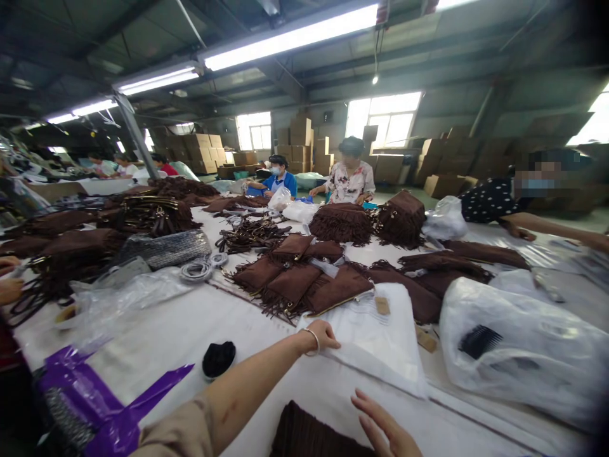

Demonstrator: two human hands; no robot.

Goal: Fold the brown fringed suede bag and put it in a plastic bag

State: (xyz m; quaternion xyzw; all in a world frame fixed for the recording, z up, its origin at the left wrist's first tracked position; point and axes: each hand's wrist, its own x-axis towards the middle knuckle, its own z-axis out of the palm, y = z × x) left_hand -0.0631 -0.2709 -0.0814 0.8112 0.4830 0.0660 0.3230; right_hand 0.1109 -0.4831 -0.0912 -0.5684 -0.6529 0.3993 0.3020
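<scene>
The left hand [323, 334] pinches the edge of a thin white plastic bag [375, 343] on the bench [181, 330]; the bag looks light, soft and slippery, best taken at its edge. The right hand [383, 428] is spread flat beside a soft brown fringed suede bag [309, 438], gripping nothing.

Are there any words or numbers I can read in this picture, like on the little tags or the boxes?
None can be read.
Small brown tag on the white bag by the left hand: too small and blurred.
Cardboard boxes at the back wall: any printing is too far off to read.
Purple plastic near the table's edge: no writing shows.
</scene>
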